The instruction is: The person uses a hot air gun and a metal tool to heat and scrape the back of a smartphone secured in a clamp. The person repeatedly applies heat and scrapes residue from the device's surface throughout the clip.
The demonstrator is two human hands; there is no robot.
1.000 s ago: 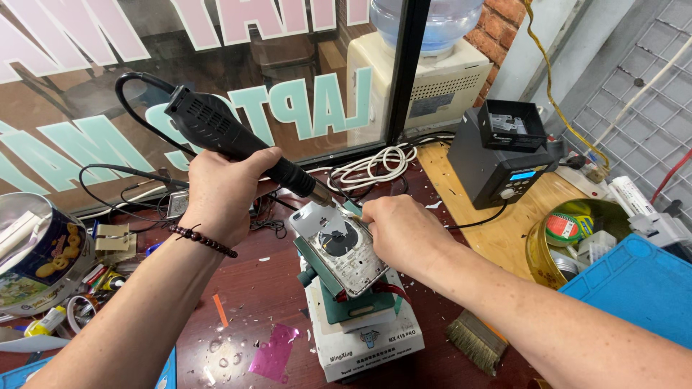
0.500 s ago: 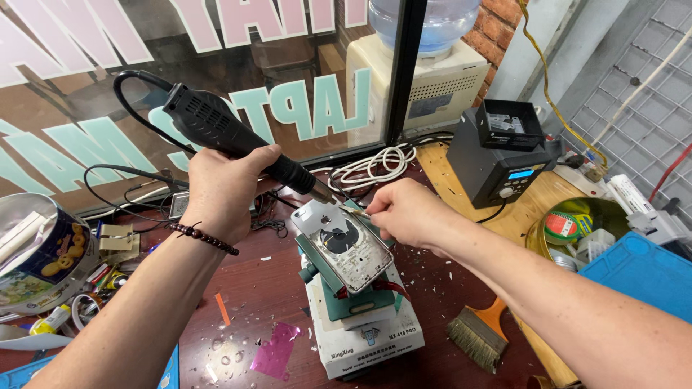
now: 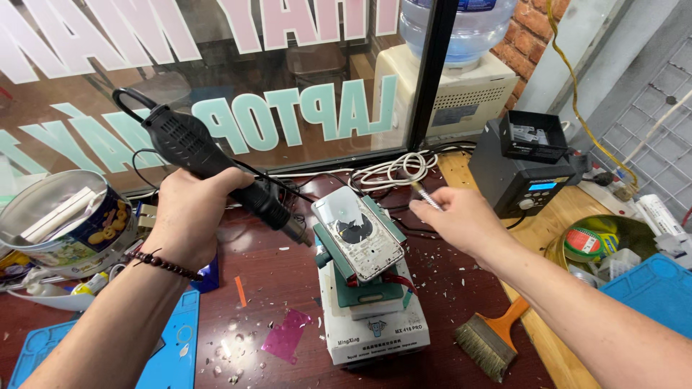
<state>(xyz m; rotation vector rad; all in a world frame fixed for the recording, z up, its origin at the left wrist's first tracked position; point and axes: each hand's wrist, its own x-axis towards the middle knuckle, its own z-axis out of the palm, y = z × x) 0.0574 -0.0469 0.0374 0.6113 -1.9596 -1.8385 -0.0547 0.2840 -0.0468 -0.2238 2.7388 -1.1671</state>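
Two bare hands are working over a dark red table (image 3: 288, 288), which is lying scattered with small chips. Nearest the camera, a brush (image 3: 489, 344) with an orange handle is lying at the lower right, and a pink scrap (image 3: 286, 336) is lying beside a blue mat (image 3: 173, 353). Just beyond them, a white box-shaped stand (image 3: 375, 328) is carrying a green clamp (image 3: 360, 284), and a phone (image 3: 358, 235) is sitting tilted in the clamp with its cracked back facing up. The left hand (image 3: 189, 216) is wrapping all its fingers tightly around a black heat gun (image 3: 216, 169), whose nozzle is pointing down at the phone's upper left corner. The right hand (image 3: 458, 216) is hovering just right of the phone, pinching thin tweezers (image 3: 424, 193) between thumb and fingertips. Farther left, a round tin (image 3: 65, 216) is standing; farther right, a black box with a small lit display (image 3: 530, 166) is sitting near coiled white cables (image 3: 393, 169). Behind everything, a lettered window (image 3: 238, 86) and a water dispenser (image 3: 454, 86) are standing.
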